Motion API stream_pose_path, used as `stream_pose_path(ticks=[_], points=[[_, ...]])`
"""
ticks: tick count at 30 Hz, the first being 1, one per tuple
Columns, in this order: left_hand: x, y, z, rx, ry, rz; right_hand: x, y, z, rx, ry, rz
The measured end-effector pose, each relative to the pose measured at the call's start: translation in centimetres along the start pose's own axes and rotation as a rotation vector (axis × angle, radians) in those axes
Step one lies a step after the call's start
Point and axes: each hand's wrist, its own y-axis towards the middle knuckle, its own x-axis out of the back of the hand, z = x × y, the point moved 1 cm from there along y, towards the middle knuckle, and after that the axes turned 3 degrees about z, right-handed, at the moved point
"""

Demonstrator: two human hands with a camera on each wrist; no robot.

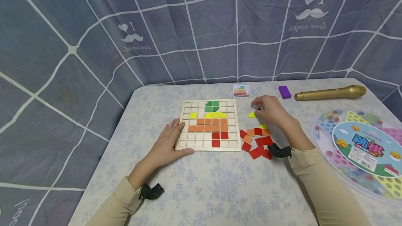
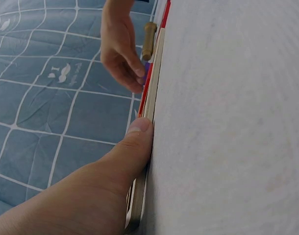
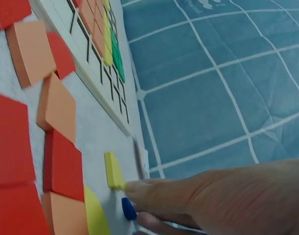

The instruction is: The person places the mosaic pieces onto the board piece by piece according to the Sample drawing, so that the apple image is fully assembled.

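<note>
A wooden grid board (image 1: 233,125) lies on the table, partly filled with green, yellow, orange and red tiles. My left hand (image 1: 171,140) rests flat at its near left corner, thumb (image 2: 137,139) pressed against the board edge (image 2: 153,93). My right hand (image 1: 271,111) reaches over the table right of the board, and one fingertip (image 3: 139,187) touches a yellow tile (image 1: 252,114) (image 3: 112,170) lying there. A small blue thing (image 3: 128,209) sits just by that fingertip. I see nothing lifted in either hand.
Loose red and orange tiles (image 1: 257,141) and a yellow half-round (image 1: 263,126) lie between board and right forearm. A pattern card (image 1: 240,90), purple block (image 1: 284,92) and gold microphone (image 1: 329,92) sit farther back. A round plastic game tray (image 1: 323,133) fills the right.
</note>
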Motion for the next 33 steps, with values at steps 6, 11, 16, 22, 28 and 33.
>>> stream_pose_path(ticks=[6, 11, 16, 22, 28, 33], points=[[0.0, 0.0, 0.1, -0.007, 0.005, -0.002, 0.2, -0.2, -0.7, -0.017, -0.004, 0.018], [0.2, 0.1, 0.1, -0.013, 0.003, -0.002, 0.1, -0.1, -0.9, -0.010, 0.007, -0.029], [0.2, 0.0, 0.0, -0.005, -0.004, -0.001, -0.3, 0.0, -1.0, -0.018, 0.013, -0.068], [0.3, 0.0, 0.0, -0.009, -0.002, -0.003, -0.5, 0.0, -0.9, -0.021, 0.010, -0.083], [0.4, 0.0, -0.1, -0.004, -0.004, 0.005, -0.7, 0.2, -0.8, 0.016, 0.018, -0.082], [0.3, 0.0, -0.1, -0.012, 0.000, 0.001, -0.9, 0.2, -0.7, 0.004, 0.010, -0.076]])
